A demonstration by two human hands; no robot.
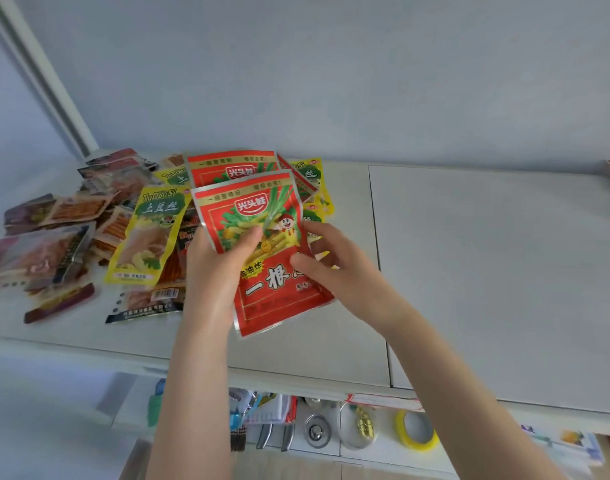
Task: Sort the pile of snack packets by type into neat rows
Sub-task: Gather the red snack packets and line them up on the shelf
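Note:
My left hand (215, 268) grips a large red snack packet (262, 258) by its left edge, thumb across the front. A second red packet (232, 169) of the same kind sits fanned just behind it. My right hand (331, 258) pinches the front packet's right edge. Both packets are lifted a little above the white tabletop (469, 271). To the left lies the loose pile: a yellow packet (151, 237), another yellow one (308, 174) behind the red ones, and several clear packets with reddish strips (78, 209).
A dark-edged packet (147, 303) and a purple-red strip packet (59, 304) lie near the table's front edge. The tabletop has a seam (378, 271) down its middle. Below the edge a shelf holds a yellow tape roll (416, 431), tools and small items.

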